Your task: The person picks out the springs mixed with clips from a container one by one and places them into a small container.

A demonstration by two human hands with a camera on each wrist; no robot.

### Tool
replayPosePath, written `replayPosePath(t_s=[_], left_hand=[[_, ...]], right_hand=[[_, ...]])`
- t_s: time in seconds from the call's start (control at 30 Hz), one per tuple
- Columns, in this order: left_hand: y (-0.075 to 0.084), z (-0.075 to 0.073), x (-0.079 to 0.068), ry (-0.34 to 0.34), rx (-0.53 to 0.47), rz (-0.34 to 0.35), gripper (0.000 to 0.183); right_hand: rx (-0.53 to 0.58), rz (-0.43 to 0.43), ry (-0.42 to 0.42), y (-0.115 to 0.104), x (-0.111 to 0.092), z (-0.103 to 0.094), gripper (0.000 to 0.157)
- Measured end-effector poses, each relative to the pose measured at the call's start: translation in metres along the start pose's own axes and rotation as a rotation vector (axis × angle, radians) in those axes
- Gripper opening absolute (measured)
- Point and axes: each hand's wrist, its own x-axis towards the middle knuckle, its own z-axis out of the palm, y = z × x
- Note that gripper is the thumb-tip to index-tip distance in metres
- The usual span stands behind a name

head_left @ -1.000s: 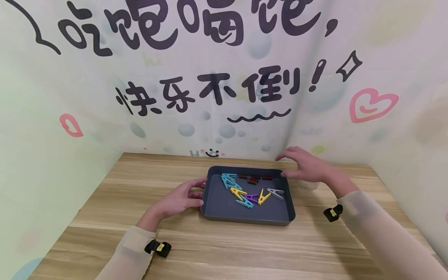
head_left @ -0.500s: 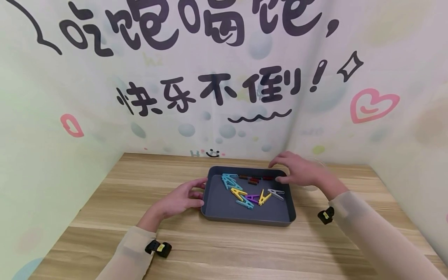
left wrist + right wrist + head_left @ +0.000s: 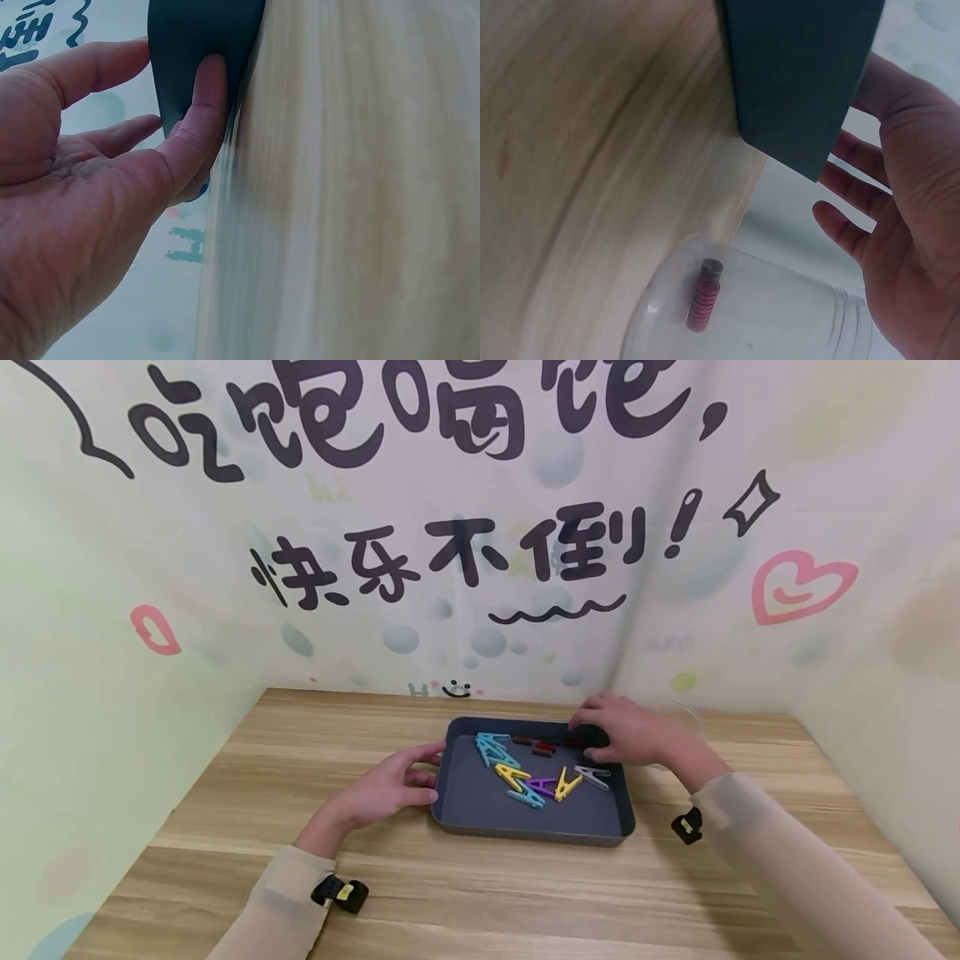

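Observation:
A dark grey tray (image 3: pixel 495 818) sits on the table with several plastic clothespins in it: blue (image 3: pixel 495 752), yellow (image 3: pixel 566 785), purple (image 3: pixel 542 787) and grey (image 3: pixel 594 774). Small red and dark coil springs (image 3: pixel 544 748) lie along the tray's back side. My left hand (image 3: pixel 382 787) touches the tray's left wall, the thumb flat against its outside (image 3: pixel 210 82). Over the back right corner, my right hand (image 3: pixel 626 731) reaches into the tray with bent, spread fingers, right at a red spring it partly hides. Nothing shows between its thumb and fingers.
A clear plastic jar (image 3: pixel 795 300) lies on the wooden table (image 3: pixel 480 893), right of the tray and partly behind my right arm. One red spring (image 3: pixel 703 296) is inside it. A printed cloth wall (image 3: pixel 375 635) closes off the back.
My right hand has moved left and down, from beside the tray's back right corner to inside it over the springs. The left hand and the tray stay put.

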Motion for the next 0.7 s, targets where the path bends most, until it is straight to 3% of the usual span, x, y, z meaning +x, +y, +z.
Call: replayPosePath(t_s=[0.4, 0.7], left_hand=[[-0.0008, -0.0002, 0.0005, 0.001, 0.012, 0.003, 0.075], [-0.0006, 0.0001, 0.0004, 0.001, 0.006, 0.001, 0.075]], right_hand=[[-0.078, 0.000, -0.039, -0.0004, 0.0038, 0.0063, 0.031], [-0.075, 0.014, -0.044, -0.0034, 0.0069, 0.0078, 0.024]])
